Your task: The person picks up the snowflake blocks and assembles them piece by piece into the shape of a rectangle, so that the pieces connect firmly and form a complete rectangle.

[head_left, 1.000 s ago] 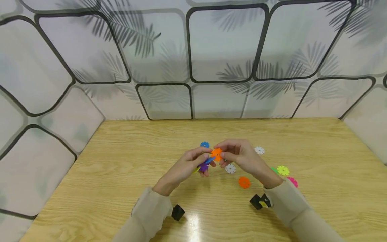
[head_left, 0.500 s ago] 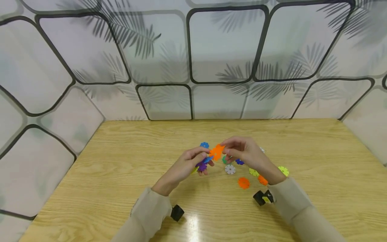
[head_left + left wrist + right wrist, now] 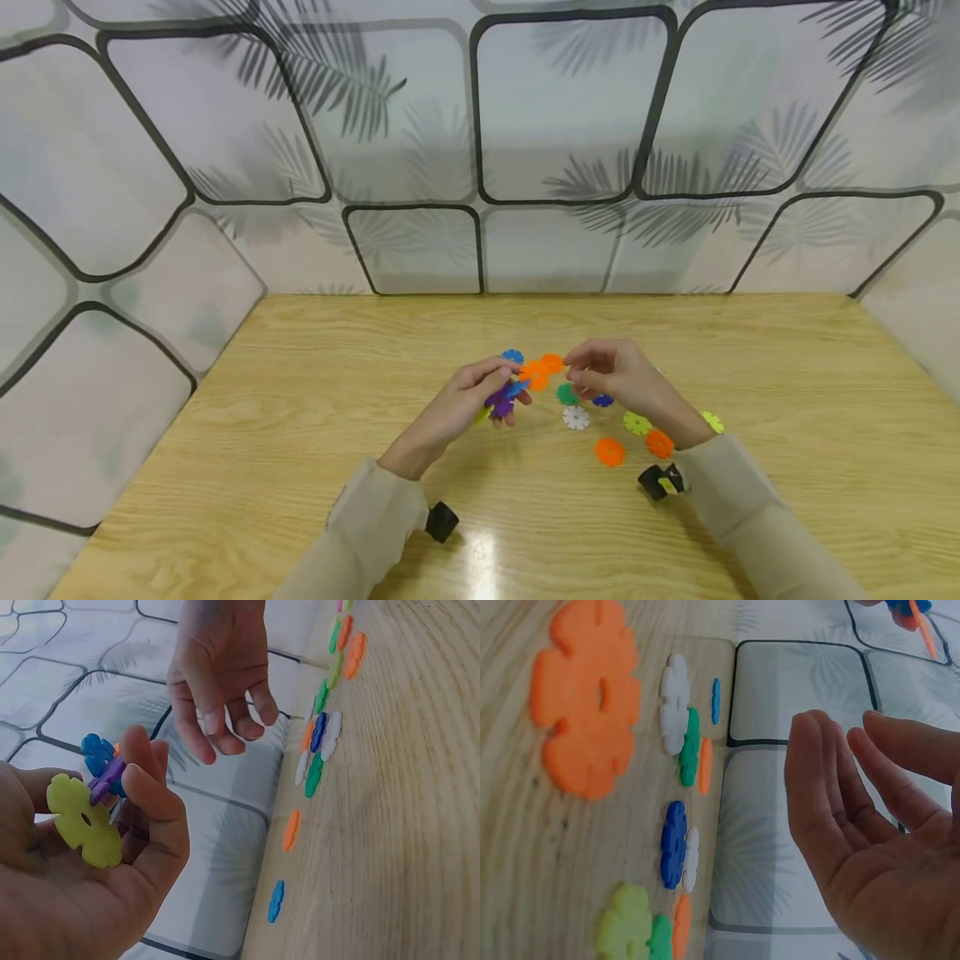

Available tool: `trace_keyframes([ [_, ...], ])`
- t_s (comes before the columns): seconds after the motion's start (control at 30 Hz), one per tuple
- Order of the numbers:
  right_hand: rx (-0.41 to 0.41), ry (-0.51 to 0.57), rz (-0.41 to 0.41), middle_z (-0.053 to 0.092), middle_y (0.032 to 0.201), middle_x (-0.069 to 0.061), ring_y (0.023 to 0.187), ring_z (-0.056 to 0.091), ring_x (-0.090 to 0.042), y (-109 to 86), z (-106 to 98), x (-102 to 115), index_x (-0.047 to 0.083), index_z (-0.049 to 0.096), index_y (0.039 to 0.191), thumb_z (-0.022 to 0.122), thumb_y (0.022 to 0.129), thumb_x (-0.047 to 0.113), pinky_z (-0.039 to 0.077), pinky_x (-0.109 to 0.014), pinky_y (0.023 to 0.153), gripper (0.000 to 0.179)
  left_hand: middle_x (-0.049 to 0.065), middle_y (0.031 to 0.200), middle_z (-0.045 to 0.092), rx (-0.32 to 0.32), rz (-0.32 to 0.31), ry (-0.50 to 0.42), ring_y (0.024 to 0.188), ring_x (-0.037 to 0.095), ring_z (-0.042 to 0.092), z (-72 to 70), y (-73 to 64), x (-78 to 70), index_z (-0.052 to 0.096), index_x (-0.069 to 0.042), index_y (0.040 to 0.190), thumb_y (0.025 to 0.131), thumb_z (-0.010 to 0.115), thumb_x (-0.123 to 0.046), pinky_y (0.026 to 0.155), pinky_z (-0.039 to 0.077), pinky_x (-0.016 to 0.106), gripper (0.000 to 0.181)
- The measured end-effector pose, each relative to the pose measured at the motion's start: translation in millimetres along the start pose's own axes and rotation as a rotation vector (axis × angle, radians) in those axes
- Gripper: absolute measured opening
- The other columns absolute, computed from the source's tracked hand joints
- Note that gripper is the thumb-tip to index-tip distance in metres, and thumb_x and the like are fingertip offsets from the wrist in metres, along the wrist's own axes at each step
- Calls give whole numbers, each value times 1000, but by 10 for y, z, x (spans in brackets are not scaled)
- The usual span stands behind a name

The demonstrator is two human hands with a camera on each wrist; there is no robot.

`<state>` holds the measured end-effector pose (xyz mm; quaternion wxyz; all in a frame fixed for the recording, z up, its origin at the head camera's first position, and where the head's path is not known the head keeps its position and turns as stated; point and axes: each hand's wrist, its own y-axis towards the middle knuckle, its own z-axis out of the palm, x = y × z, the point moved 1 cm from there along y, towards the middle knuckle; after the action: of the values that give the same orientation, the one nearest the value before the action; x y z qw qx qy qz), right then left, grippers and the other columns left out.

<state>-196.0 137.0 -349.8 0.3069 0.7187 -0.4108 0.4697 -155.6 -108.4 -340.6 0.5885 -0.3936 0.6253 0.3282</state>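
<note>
My left hand (image 3: 457, 408) holds a small chain of joined plastic flower discs, raised above the table. In the left wrist view the chain has a yellow disc (image 3: 85, 821), a purple disc (image 3: 107, 780) and a blue disc (image 3: 97, 754). An orange disc (image 3: 534, 375) sits at its far end, past the left fingertips. My right hand (image 3: 622, 375) hovers to the right of the chain, apart from it. Its fingers are loosely bent with nothing between them, as the right wrist view of the hand (image 3: 885, 840) shows.
Loose flower discs lie on the wooden table (image 3: 337, 350): a blue disc (image 3: 512, 357), a green disc (image 3: 567, 394), a white disc (image 3: 576, 417), an orange disc (image 3: 610, 452), a yellow disc (image 3: 637, 423) and several others. A patterned wall (image 3: 555, 250) stands behind.
My right hand has let go of the orange disc and drawn back to the right. The orange disc stays on the chain in my left hand, which has hardly moved.
</note>
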Motion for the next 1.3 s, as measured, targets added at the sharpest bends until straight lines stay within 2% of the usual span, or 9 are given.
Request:
trace_keyframes([
  [0.13,12,-72,20,67,94,-20,79,66,-29,6,-8,-51,-14,63,116,62,97,-4,59,-36,71,21,16,106,69,-15,2,0,73,14,62,-23,-3,-4,55,5,129,113,32,-23,67,49,24,39],
  [0.27,31,-141,41,68,94,-16,76,63,-29,8,-8,-86,-11,65,113,64,95,-4,56,-35,65,20,21,109,68,-26,5,-11,72,14,62,-49,-7,-4,56,4,126,113,32,-23,67,49,24,39],
  [0.4,59,-189,58,69,92,-11,76,63,-24,4,3,-101,-9,68,107,65,90,-7,55,-34,65,18,23,109,67,-37,18,-15,72,13,62,-77,-13,-12,56,5,124,113,32,-23,67,49,24,38],
  [0.7,100,-305,12,66,82,-3,73,60,-16,-18,58,-104,-5,69,95,66,83,-13,52,-30,64,15,13,104,68,-55,35,-26,71,12,61,-102,-10,-22,56,7,127,113,34,-23,66,49,22,39],
  [1.0,58,-478,20,67,81,-2,76,64,-18,-34,146,-61,-2,70,90,79,78,-7,56,-37,71,16,12,101,69,-53,42,-39,70,12,61,-98,1,-14,57,6,123,113,36,-23,65,49,22,37],
  [1.13,57,-545,43,67,83,-3,77,62,-18,-55,173,-49,0,69,89,80,76,-3,55,-38,72,17,11,100,69,-47,49,-46,70,12,61,-84,1,-4,57,6,119,113,37,-21,65,48,21,34],
  [1.3,83,-559,92,62,84,-4,74,56,-19,-77,209,-13,1,68,90,75,74,-4,51,-36,68,19,9,99,69,-48,40,-43,70,12,61,-61,8,1,58,4,118,112,38,-18,65,48,22,30],
])
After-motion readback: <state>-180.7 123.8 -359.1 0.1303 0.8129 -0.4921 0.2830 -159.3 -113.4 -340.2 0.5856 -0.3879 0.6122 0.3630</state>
